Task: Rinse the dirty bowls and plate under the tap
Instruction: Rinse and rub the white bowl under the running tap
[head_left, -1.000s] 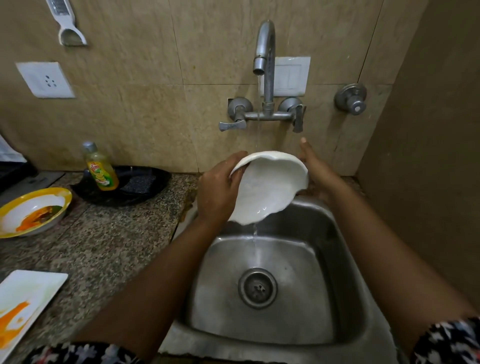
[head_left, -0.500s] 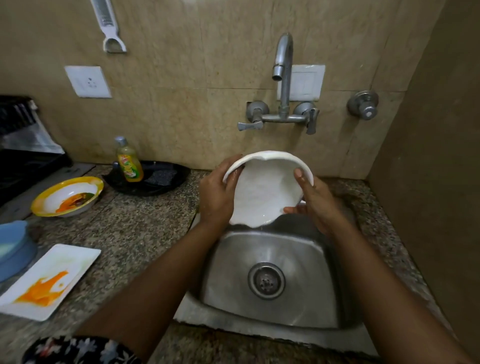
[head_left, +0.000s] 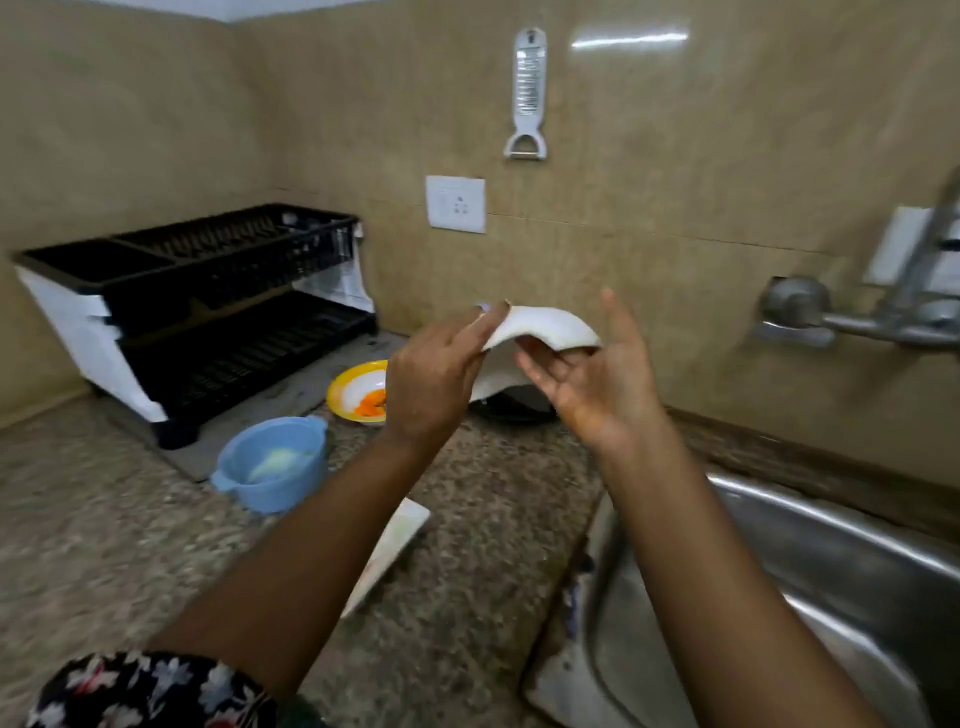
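Head view: left hand (head_left: 434, 379) grips white bowl (head_left: 545, 325); right hand (head_left: 597, 384) open beneath.

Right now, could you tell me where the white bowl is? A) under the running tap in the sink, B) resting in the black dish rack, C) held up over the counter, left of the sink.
C: the white bowl is held in the air, pinched by the left hand over the counter, clear of the sink.

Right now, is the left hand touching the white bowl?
Touching. The head view shows the left hand gripping the white bowl at its rim, fingers pressed on it.
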